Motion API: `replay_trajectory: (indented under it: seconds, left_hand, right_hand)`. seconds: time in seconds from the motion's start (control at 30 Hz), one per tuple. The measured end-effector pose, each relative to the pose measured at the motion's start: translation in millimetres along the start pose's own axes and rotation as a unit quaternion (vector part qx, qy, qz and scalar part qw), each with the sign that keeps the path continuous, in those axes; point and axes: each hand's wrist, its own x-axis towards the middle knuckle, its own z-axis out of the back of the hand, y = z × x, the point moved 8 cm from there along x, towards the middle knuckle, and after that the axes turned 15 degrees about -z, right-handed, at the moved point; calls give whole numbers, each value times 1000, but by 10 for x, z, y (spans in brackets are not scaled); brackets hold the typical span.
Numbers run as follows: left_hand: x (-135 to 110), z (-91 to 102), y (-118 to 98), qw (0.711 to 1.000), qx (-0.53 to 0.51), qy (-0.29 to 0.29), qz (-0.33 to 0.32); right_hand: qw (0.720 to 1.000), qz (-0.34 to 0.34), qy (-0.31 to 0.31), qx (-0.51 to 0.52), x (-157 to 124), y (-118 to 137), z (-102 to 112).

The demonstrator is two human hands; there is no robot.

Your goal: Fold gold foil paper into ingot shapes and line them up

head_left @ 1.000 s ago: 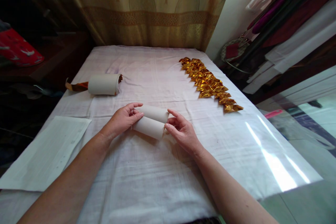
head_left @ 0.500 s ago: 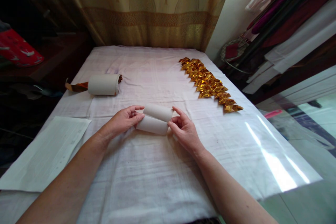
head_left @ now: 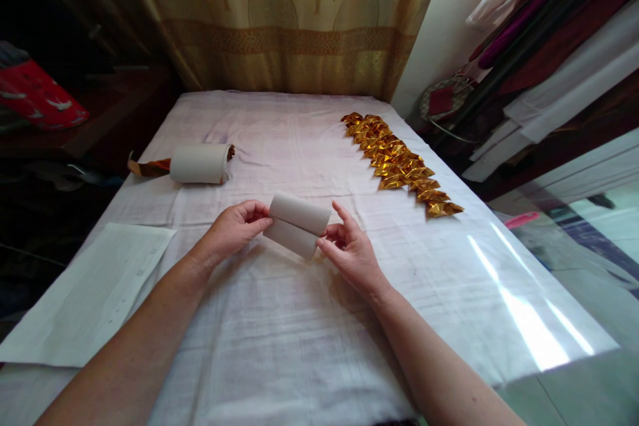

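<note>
A sheet of pale grey paper (head_left: 295, 225) is curled from two sides into a pair of rolls lying side by side, tilted down to the right. My left hand (head_left: 243, 223) is closed on its left end, thumb on top at the seam between the rolls. At the right end, my right hand (head_left: 349, 246) pinches the paper between thumb and bent fingers, with the index finger raised off it. The fingertips beneath the paper are hidden. The white cloth (head_left: 279, 346) of the tabletop lies below both hands.
Left of my hands lies a thick grey-backed roll (head_left: 200, 164) with orange-gold strips poking out. A white sheet (head_left: 94, 296) is at the lower left. Several folded gold foil pieces (head_left: 397, 163) stand overlapped in rows at the right. A red container (head_left: 42, 93) stands far left.
The two rolls have closed together along the middle, and the paper has tilted further down to the right. My right index finger has lifted off the far roll.
</note>
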Motion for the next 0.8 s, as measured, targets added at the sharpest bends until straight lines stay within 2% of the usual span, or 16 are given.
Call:
replay_trajectory:
  seconds: [0.13, 0.27, 0.43, 0.57, 0.67, 0.8]
  left_hand:
    - [0, -17, -6, 1000, -17, 3, -1]
    - [-2, -5, 25, 1000, -17, -6, 6]
    - [-1, 20, 67, 1000, -18, -16, 4]
    - [-1, 30, 60, 999, -34, -23, -12]
    - [0, 27, 49, 998, -50, -29, -23]
    - [5, 26, -7, 996, -60, -43, -42]
  right_hand:
    - [999, 30, -21, -39, -17, 38, 16]
    - [993, 86, -1, -80, -95, 167, -66]
    - [955, 218, 3, -198, -299, 384, -236]
    - [926, 290, 2, -243, -395, 414, -311]
    - [913, 305, 24, -269, -413, 393, -367]
    - [921, 280, 58, -263, -406, 375, -401]
